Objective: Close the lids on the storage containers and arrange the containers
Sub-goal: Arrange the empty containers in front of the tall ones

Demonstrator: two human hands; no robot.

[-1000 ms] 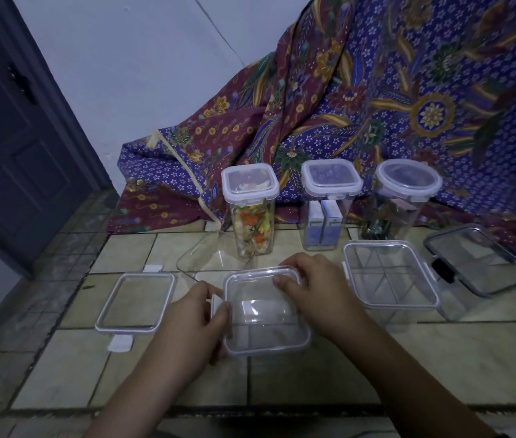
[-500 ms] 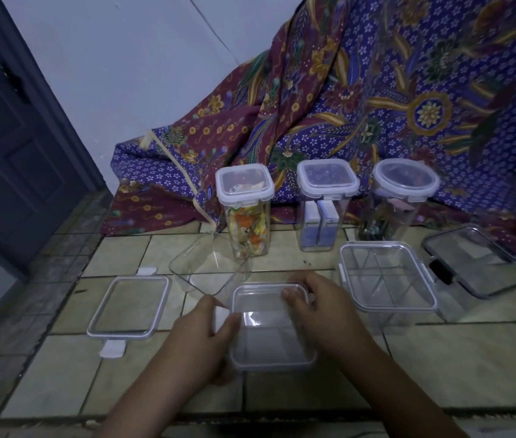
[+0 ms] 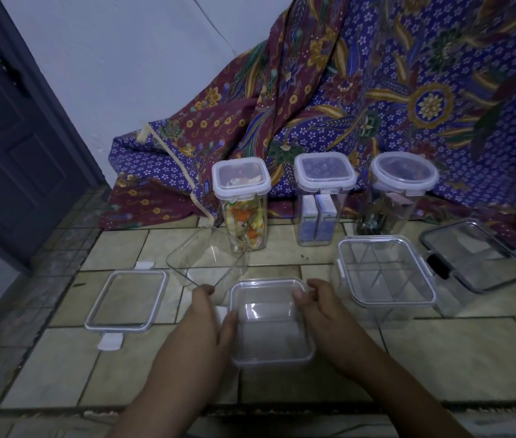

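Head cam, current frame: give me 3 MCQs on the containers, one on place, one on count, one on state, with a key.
1. Where does the loose lid lie relative to the container in the hands?
A. To its left on the floor
B. On top of it
C. Behind the tall jars

2. How many tall lidded jars stand in the back row by the cloth?
A. Two
B. Three
C. Five

3. What state is the tilted clear tub in?
A. Lidded and full
B. Open and empty
C. Stacked under a jar

Key:
1 A, the lid lies flat on the tiles left of the left hand.
2 B, the snack jar, the square jar and the round jar all carry lids.
3 B, it has no lid and nothing shows inside; the right hand is on the held container, not on it.
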